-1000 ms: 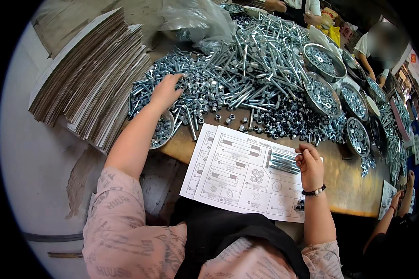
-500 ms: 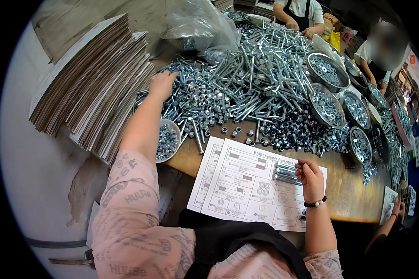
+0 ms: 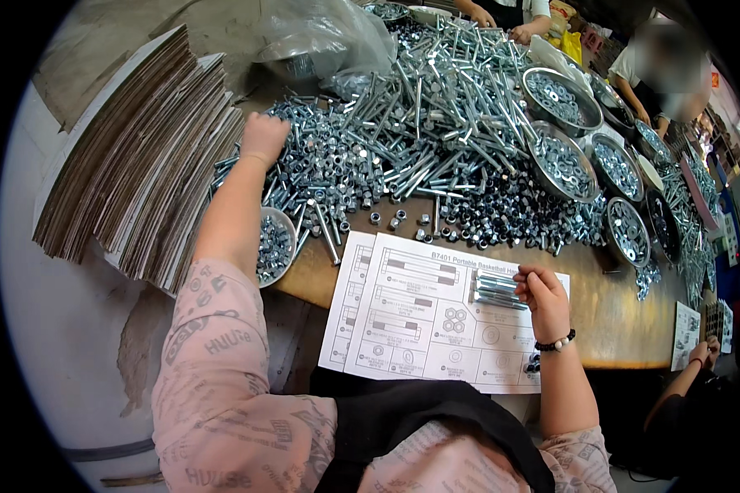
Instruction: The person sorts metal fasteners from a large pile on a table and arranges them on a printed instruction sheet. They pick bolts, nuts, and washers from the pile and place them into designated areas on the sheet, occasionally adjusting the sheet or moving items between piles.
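Note:
My left hand [image 3: 265, 136] reaches to the far left end of a heap of short bolts [image 3: 298, 123], back up and fingers curled down; what they grip is hidden. Over the right side of a printed parts sheet [image 3: 423, 329], my right hand [image 3: 544, 297] is raised with fingers curled in toward the thumb; I cannot make out anything between them. Beside its fingertips, several long bolts [image 3: 495, 289] lie side by side on the sheet. A few small dark nuts [image 3: 533, 362] rest at the sheet's lower right, under my wrist.
Long bolts [image 3: 460, 99] are heaped mid-table, with dark nuts [image 3: 501, 205] in front. A bowl of nuts [image 3: 291, 255] sits by my left forearm. Metal bowls of washers [image 3: 594, 168] line the right. Stacked cardboard [image 3: 131, 156] stands left. Other people's hands [image 3: 501, 20] work across the table.
The whole view has shifted slightly, so the table sits further left and up. My left hand's fingers, stretched over the bolts before, are now curled in. My right hand stays beside the long bolts.

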Motion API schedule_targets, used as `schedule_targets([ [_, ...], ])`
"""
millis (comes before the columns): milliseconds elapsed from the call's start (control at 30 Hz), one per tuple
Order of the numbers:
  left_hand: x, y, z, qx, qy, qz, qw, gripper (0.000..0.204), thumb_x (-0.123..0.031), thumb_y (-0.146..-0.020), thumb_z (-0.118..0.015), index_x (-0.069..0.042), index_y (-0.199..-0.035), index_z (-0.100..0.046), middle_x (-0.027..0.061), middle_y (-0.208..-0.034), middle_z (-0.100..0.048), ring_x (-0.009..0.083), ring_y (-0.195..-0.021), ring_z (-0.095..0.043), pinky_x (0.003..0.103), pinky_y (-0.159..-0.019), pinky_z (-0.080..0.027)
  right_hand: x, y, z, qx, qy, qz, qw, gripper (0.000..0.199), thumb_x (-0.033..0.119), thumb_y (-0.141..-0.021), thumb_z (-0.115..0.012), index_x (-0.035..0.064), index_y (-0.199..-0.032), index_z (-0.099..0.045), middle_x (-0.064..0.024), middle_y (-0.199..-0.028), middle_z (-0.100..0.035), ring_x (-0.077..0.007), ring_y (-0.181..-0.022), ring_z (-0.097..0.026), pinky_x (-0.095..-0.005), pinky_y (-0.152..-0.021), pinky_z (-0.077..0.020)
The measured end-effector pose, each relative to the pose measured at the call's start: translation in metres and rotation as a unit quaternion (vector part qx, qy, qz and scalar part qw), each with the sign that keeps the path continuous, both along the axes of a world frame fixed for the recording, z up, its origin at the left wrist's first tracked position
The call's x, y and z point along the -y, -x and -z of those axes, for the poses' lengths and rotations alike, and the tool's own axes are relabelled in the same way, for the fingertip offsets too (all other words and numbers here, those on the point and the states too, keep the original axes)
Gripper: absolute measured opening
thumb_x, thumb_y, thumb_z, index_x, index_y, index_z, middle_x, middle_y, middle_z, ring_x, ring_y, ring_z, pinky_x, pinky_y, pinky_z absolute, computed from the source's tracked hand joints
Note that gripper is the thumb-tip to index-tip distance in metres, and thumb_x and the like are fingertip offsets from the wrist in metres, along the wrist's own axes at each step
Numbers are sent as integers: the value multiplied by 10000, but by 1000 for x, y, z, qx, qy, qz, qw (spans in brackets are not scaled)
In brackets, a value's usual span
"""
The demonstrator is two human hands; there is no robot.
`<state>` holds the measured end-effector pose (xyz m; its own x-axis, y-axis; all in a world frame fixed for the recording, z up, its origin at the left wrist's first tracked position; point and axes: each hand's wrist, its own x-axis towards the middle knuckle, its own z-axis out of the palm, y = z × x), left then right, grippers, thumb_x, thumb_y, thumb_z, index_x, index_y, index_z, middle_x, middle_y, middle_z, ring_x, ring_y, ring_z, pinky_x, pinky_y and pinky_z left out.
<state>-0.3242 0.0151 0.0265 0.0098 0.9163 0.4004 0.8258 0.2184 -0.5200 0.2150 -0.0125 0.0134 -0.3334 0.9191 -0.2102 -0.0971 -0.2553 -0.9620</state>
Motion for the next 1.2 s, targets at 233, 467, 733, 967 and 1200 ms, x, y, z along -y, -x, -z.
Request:
schedule_targets([
  [233, 35, -88, -47, 384, -215, 80, 894, 200, -237, -727, -643, -114, -884, -658, 66, -779, -642, 209, -680, -603, 345, -621, -441, 7, 39, -9, 61, -61, -76, 993, 238, 144, -860, -538, -3, -1043, -574, -60, -939, -616, -106, -781, -559, -225, -687, -432],
  [467, 120, -245, -17, 740, 20, 148, 656, 191, -162, -734, -674, -60, -895, -655, -2, -708, -592, 59, -612, -491, 212, -548, -397, 37, 101, -9, 172, -190, -266, 929, 482, 193, -793, -641, 6, -1190, -440, -124, -970, -585, -137, -770, -582, -259, -639, -476],
  [733, 154, -245, 22, 734, 147, 91, 657, 170, -66, -740, -604, -28, -905, -612, 38, -763, -608, 85, -651, -540, 230, -588, -441, 69, 81, 25, 327, -418, -270, 803, 180, 193, -790, -576, 41, -880, -539, -140, -881, -530, -316, -717, -578, -406, -631, -485],
  [967, 164, -240, 27, 568, 206, 223, 765, 178, -105, -738, -627, -61, -910, -641, 75, -908, -603, 253, -877, -570, 351, -776, -443, 78, 78, 13, 369, -383, -295, 794, 233, 187, -744, -634, 60, -911, -532, -122, -922, -520, -301, -794, -576, -389, -676, -489],
  [1200, 169, -239, 35, 566, 220, 225, 762, 166, -91, -752, -611, -62, -914, -634, 76, -894, -602, 248, -897, -557, 353, -805, -418, 66, 67, 25, 360, -390, -311, 789, 196, 166, -748, -638, 90, -912, -564, -92, -867, -543, -283, -803, -569, -369, -681, -478],
])
